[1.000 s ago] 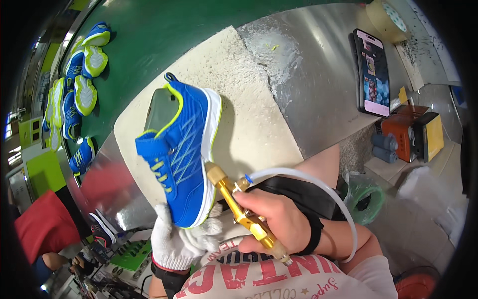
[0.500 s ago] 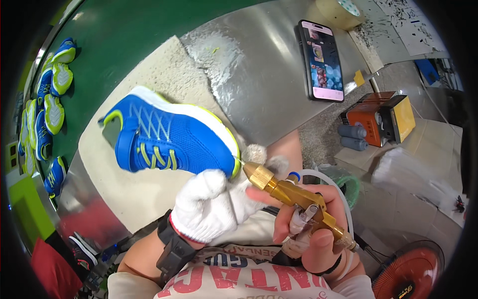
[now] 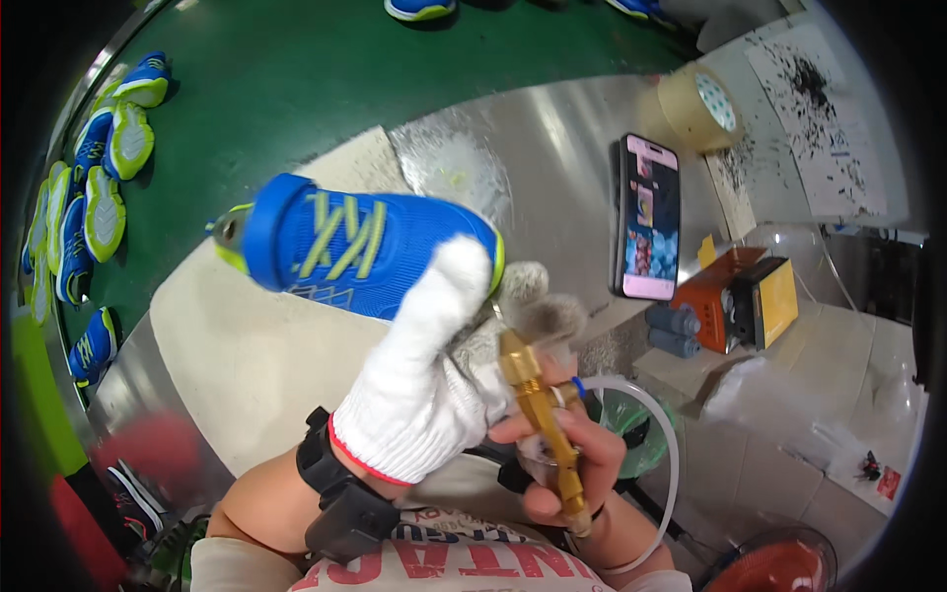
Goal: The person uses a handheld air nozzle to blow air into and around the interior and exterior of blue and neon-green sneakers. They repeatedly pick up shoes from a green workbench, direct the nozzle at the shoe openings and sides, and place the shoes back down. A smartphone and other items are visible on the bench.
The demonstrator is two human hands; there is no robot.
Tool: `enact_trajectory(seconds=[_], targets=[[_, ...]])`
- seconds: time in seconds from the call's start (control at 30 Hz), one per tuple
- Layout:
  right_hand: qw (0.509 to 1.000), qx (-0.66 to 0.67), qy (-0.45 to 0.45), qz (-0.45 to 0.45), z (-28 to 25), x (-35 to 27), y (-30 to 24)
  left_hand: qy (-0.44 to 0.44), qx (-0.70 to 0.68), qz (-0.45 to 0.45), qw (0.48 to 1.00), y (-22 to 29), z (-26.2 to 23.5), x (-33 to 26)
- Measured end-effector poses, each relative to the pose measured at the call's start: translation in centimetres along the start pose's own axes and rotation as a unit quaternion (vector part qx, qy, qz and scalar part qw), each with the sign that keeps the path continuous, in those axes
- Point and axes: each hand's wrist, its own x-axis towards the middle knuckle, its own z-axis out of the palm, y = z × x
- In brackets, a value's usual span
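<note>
My left hand [image 3: 422,360], in a white knit glove, grips a blue sneaker [image 3: 424,222] by its toe, the thumb pressed on the upper. The glove's fingertips are greyed and reach around the toe's far side. The shoe has yellow-green laces and trim, with its heel pointing left. My bare right hand [image 3: 597,456] is closed around a brass nozzle gun [image 3: 541,407] with a thin needle tip and a white hose [image 3: 665,424]. Its tip is close to the sole edge at the toe; whether it touches, I cannot tell.
Beneath the shoe lies a cream pad [image 3: 222,340] on a metal worktop [image 3: 567,148]. A phone [image 3: 648,217] and a tape roll [image 3: 698,107] are to the right. Several matching sneakers [image 3: 104,212] line the green surface [image 3: 286,74] at left. A red fan [image 3: 774,567] stands lower right.
The sneaker has been rolled so its laces face up more and its white sole side is out of sight. My left thumb has moved onto the toe. The nozzle gun points more steeply upward.
</note>
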Motion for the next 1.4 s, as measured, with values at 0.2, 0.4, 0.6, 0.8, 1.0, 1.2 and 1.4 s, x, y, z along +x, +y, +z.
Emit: enact_trajectory(seconds=[0.2, 0.4, 0.6, 0.8, 1.0, 1.2, 1.4], targets=[[0.942, 0.278, 0.148, 0.114, 0.8, 2.6, 1.8, 0.114, -0.010, 0.093, 0.989, 4.4, -1.2, -3.6], [0.916, 0.344, 0.115, 0.174, 2.2, 6.5, 5.0, 0.103, 0.136, 0.223, 0.960, 13.6, -2.0, -1.1], [0.917, 0.310, 0.147, 0.206, 2.6, 6.9, 4.7, 0.105, 0.334, 0.263, 0.899, 23.0, 0.1, 12.0], [0.895, 0.354, 0.111, 0.249, 1.9, 7.3, 4.3, 0.155, 0.913, 0.248, 0.282, 27.1, 1.7, 4.8], [0.909, 0.317, 0.125, 0.241, 1.5, 7.2, 4.8, 0.310, 0.931, 0.138, -0.132, 34.4, -5.0, -4.9], [0.903, 0.349, 0.097, 0.230, 1.6, 7.2, 4.5, 0.274, 0.888, 0.342, -0.140, 35.8, -9.3, -6.5], [0.939, 0.257, 0.081, 0.214, 2.0, 7.3, 3.7, 0.309, 0.654, 0.584, 0.370, 25.3, -5.3, -10.4]])
